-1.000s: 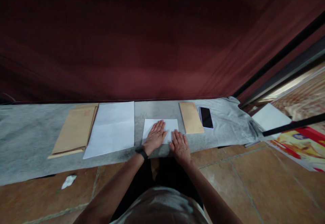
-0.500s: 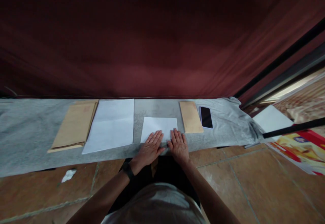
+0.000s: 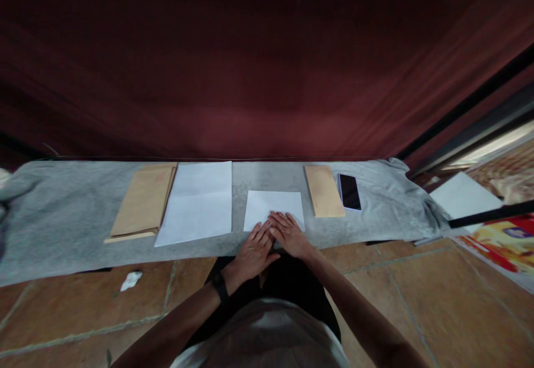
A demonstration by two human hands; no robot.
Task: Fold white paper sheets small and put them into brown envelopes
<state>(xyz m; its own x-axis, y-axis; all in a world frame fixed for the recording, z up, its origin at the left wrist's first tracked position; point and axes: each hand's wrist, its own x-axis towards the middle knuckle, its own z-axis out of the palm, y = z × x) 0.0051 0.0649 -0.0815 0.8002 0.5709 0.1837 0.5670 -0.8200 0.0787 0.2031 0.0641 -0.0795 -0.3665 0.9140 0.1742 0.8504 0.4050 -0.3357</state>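
Observation:
A small white sheet of paper (image 3: 273, 204) lies flat on the grey cloth (image 3: 267, 176) right in front of me. My left hand (image 3: 255, 254) rests flat at its near edge with fingers stretched out. From the right, my right hand (image 3: 290, 234) lies flat on the paper's near part, its fingers reaching over to the tips of the left hand's fingers. Neither hand grips anything. Left of the paper is a stack of larger white sheets (image 3: 198, 204); to its right lies a small stack of brown envelopes (image 3: 324, 191).
Large brown envelopes (image 3: 142, 201) lie at the left. A phone (image 3: 349, 192) sits beside the small envelopes. A dark red curtain (image 3: 250, 78) hangs behind the cloth-covered surface. At the right are a black bar (image 3: 492, 214) and a printed box (image 3: 500, 245). Crumpled white tissue (image 3: 131, 280) lies on the tiled floor.
My right hand has moved left across the paper until its fingers meet my left hand's. The left hand stays at the near edge. The whole view has shifted slightly.

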